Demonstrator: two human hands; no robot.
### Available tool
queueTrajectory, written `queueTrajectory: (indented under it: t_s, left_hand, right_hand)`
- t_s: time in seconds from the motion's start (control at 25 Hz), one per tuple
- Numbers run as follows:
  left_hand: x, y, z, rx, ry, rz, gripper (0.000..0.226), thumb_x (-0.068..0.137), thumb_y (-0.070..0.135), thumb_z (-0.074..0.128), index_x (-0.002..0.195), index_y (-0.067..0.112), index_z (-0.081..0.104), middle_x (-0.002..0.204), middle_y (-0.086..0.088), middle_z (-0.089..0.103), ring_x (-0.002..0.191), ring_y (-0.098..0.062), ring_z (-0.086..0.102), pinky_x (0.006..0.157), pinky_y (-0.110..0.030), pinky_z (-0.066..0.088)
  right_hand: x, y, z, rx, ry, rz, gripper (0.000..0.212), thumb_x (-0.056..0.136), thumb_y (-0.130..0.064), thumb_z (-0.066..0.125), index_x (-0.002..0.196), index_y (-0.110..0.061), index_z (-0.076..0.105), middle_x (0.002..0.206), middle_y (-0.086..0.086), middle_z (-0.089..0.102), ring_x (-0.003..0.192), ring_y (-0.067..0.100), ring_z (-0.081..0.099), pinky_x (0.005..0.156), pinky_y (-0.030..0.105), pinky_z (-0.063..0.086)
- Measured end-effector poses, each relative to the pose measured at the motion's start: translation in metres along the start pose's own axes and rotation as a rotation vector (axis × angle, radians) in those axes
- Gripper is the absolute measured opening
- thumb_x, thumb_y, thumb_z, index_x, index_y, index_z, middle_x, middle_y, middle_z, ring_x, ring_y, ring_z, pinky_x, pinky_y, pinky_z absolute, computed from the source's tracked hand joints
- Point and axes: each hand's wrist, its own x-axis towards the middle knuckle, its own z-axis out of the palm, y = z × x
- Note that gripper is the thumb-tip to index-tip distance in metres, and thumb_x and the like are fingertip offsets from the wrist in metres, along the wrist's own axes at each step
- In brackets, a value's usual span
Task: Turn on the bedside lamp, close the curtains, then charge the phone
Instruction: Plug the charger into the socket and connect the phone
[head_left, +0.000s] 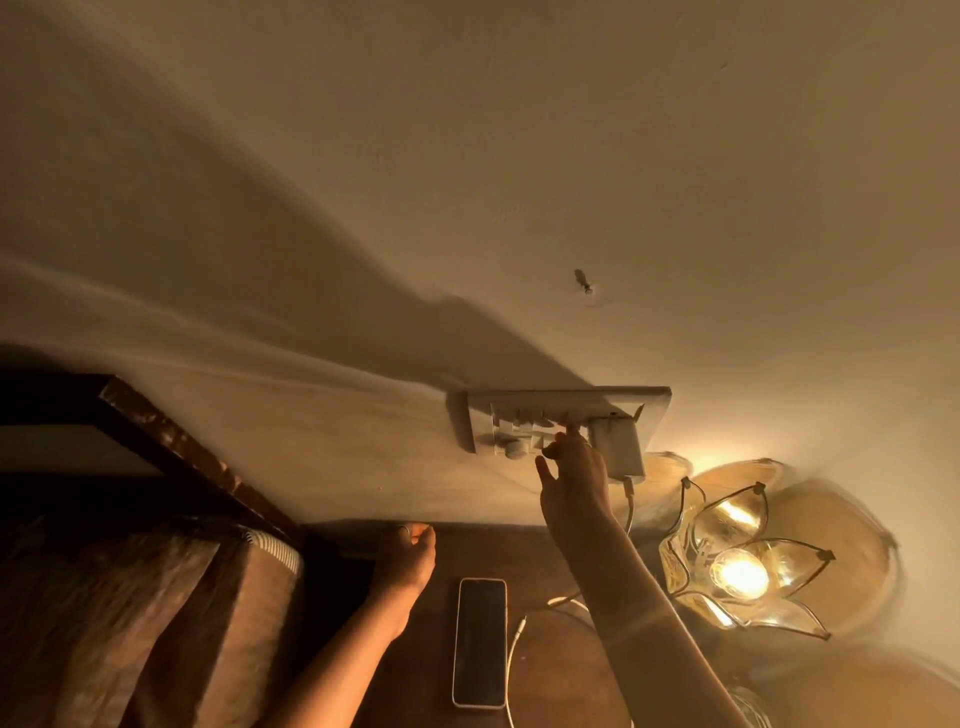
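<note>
A flower-shaped glass bedside lamp (743, 566) glows lit at the right on the bedside table. A phone (480, 642) with a dark screen lies flat on the dark wooden table (415, 675). A white cable (514, 654) runs beside it up to a white charger adapter (621, 449) plugged into the wall switchboard (519, 421). My right hand (571, 478) is raised to the switchboard, its fingertip touching a switch just left of the adapter. My left hand (408, 556) rests as a loose fist on the table, left of the phone, holding nothing. No curtains are in view.
A bed with a brown cover (130, 623) and a dark headboard (171, 441) fills the lower left. A nail (584, 283) sticks out of the bare wall above the switchboard.
</note>
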Motion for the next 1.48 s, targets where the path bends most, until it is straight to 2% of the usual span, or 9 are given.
queueTrajectory:
  t_s: [0.16, 0.24, 0.44, 0.56, 0.72, 0.84, 1.0, 1.24, 1.48]
  left_hand:
    - [0.001, -0.006, -0.003, -0.022, -0.008, -0.001, 0.029, 0.096, 0.017, 0.040, 0.068, 0.022, 0.048, 0.072, 0.001, 0.052, 0.067, -0.018, 0.051, 0.063, -0.027, 0.040]
    - [0.002, -0.018, -0.001, -0.019, -0.013, -0.041, 0.017, 0.096, 0.019, 0.041, 0.088, 0.016, 0.056, 0.086, -0.004, 0.058, 0.081, -0.024, 0.059, 0.070, -0.031, 0.043]
    - [0.007, -0.056, 0.008, 0.018, -0.043, -0.106, 0.029, 0.096, 0.020, 0.041, 0.118, 0.008, 0.055, 0.120, -0.013, 0.061, 0.110, -0.031, 0.060, 0.093, -0.039, 0.048]
    - [0.015, -0.083, 0.022, 0.016, -0.050, -0.159, 0.028, 0.096, 0.017, 0.041, 0.119, 0.005, 0.053, 0.123, -0.016, 0.059, 0.113, -0.032, 0.057, 0.096, -0.040, 0.045]
    - [0.028, -0.115, 0.045, 0.026, -0.037, -0.237, 0.027, 0.095, 0.015, 0.044, 0.119, 0.005, 0.053, 0.122, -0.018, 0.060, 0.114, -0.033, 0.057, 0.095, -0.041, 0.045]
    - [0.039, -0.136, 0.061, 0.053, -0.054, -0.246, 0.028, 0.095, 0.011, 0.045, 0.120, 0.001, 0.054, 0.122, -0.022, 0.060, 0.114, -0.034, 0.056, 0.095, -0.038, 0.045]
    - [0.049, -0.159, 0.081, 0.108, -0.040, -0.213, 0.031, 0.094, 0.007, 0.047, 0.122, -0.005, 0.051, 0.125, -0.024, 0.059, 0.115, -0.033, 0.056, 0.084, -0.027, 0.041]
    - [0.056, -0.190, 0.104, 0.280, 0.023, -0.110, 0.039, 0.092, 0.019, 0.050, 0.128, 0.004, 0.049, 0.132, -0.015, 0.054, 0.121, -0.028, 0.052, 0.099, -0.033, 0.040]
    - [0.057, -0.199, 0.116, 0.239, 0.031, -0.147, 0.040, 0.090, 0.025, 0.054, 0.125, 0.006, 0.051, 0.126, -0.015, 0.055, 0.111, -0.027, 0.055, 0.086, -0.032, 0.043]
  right_hand:
    - [0.009, 0.001, 0.000, 0.141, 0.013, 0.062, 0.024, 0.088, 0.010, 0.038, 0.082, -0.004, 0.057, 0.093, 0.004, 0.054, 0.090, 0.008, 0.053, 0.094, 0.031, 0.045]
    - [0.010, -0.001, 0.002, 0.100, 0.008, 0.057, 0.025, 0.088, 0.011, 0.039, 0.091, -0.001, 0.060, 0.091, 0.003, 0.054, 0.081, 0.001, 0.057, 0.089, 0.028, 0.049]
    - [0.000, 0.002, -0.007, -0.168, -0.070, -0.106, 0.032, 0.092, 0.004, 0.043, 0.122, 0.004, 0.052, 0.134, 0.018, 0.049, 0.121, 0.027, 0.049, 0.105, 0.031, 0.040]
    - [-0.024, 0.039, -0.027, -0.207, -0.312, -0.205, 0.036, 0.093, 0.003, 0.042, 0.126, -0.005, 0.055, 0.123, 0.011, 0.062, 0.111, 0.018, 0.060, 0.090, 0.025, 0.052]
    - [-0.052, 0.120, -0.060, -0.437, -0.399, -0.152, 0.030, 0.081, -0.005, 0.053, 0.092, -0.025, 0.073, 0.088, -0.003, 0.074, 0.088, 0.015, 0.068, 0.080, 0.032, 0.052]
    - [-0.037, 0.179, -0.092, -0.658, -0.308, -0.033, 0.037, 0.085, 0.001, 0.049, 0.083, -0.030, 0.070, 0.081, -0.009, 0.072, 0.082, 0.007, 0.066, 0.076, 0.024, 0.052]
    - [0.014, 0.237, -0.129, -0.972, -0.129, 0.005, 0.028, 0.089, -0.008, 0.049, 0.114, -0.011, 0.061, 0.113, 0.005, 0.063, 0.104, 0.015, 0.059, 0.092, 0.027, 0.047]
    - [0.066, 0.289, -0.142, -1.064, -0.033, 0.012, 0.026, 0.090, -0.008, 0.041, 0.110, 0.000, 0.055, 0.111, 0.016, 0.059, 0.104, 0.030, 0.056, 0.092, 0.040, 0.046]
    - [0.085, 0.309, -0.141, -1.018, 0.100, 0.011, 0.026, 0.093, -0.011, 0.041, 0.116, -0.003, 0.053, 0.115, 0.015, 0.060, 0.105, 0.029, 0.058, 0.092, 0.042, 0.048]
